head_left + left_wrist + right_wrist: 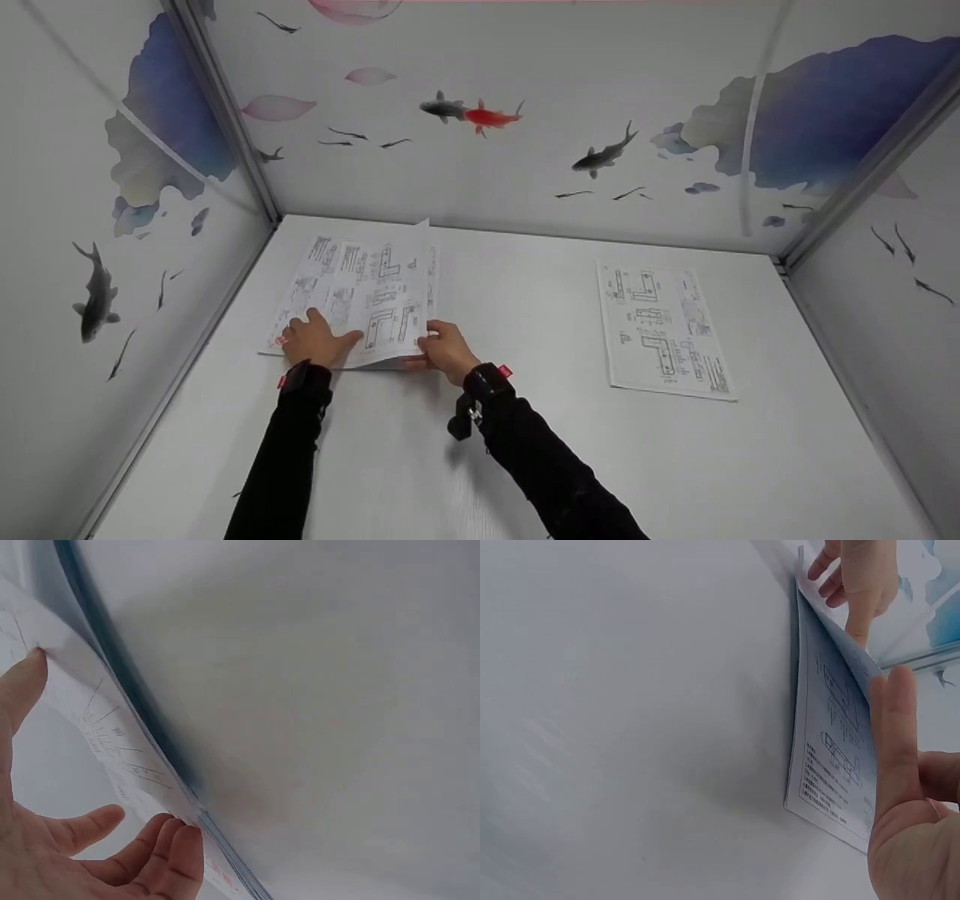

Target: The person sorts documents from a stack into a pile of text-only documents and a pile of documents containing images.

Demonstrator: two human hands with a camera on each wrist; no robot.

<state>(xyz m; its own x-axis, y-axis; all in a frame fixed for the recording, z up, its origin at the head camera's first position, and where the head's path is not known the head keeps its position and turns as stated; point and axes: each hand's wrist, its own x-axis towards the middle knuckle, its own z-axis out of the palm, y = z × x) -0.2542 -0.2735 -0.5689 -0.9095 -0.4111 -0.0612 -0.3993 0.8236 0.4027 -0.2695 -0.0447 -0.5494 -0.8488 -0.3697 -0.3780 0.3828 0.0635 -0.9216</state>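
Observation:
A stack of technical drawings lies at the back left of the white table. Its top sheet bows upward along the right side, leaving a gap above the page below. My left hand rests on the near left part of that sheet, fingers spread and thumb pointing right. At the near right corner, my right hand pinches the raised sheet, with fingers under the paper. Line drawings and printed text show on the underlying page in the right wrist view. The left wrist view catches the left thumb touching the paper.
Another stack of drawings lies flat on the right of the table. Panels painted with fish and blue patches enclose the back, left and right sides. Both wrists wear black cameras.

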